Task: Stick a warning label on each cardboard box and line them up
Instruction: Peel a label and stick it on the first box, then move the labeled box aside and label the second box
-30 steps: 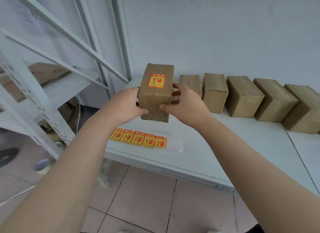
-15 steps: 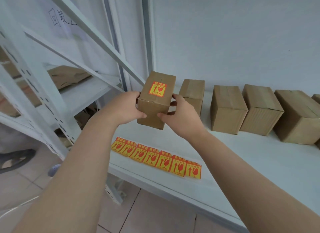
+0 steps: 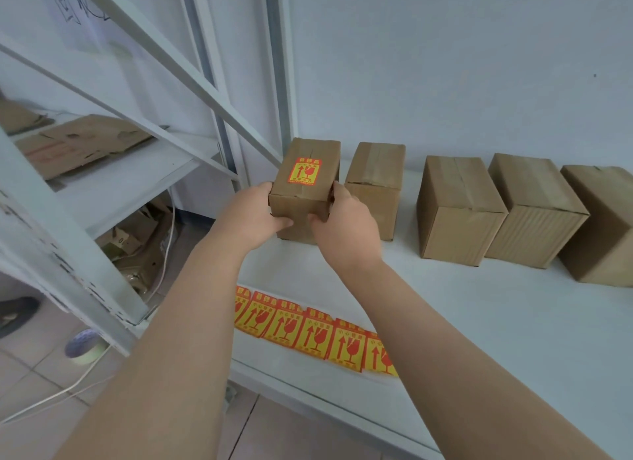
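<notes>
Left hand [image 3: 255, 213] and right hand [image 3: 346, 216] curled round a labelled cardboard box [image 3: 305, 189], centre frame, at the left end of a row of plain boxes [image 3: 459, 206] on the bench [image 3: 479, 322], label strip [image 3: 308, 329] lower centre.

A shelf brace [image 3: 191, 75] flanks the labelled box [image 3: 305, 189] left, neighbouring box [image 3: 373, 185] right.

Both arms reach forward; left hand [image 3: 255, 213] and right hand [image 3: 346, 219] grip the box [image 3: 297, 204] between them.

I see even, cool, bright light; soft shadows under the boxes [image 3: 459, 206]; wide-angle bending at the edges; slightly soft detail.
</notes>
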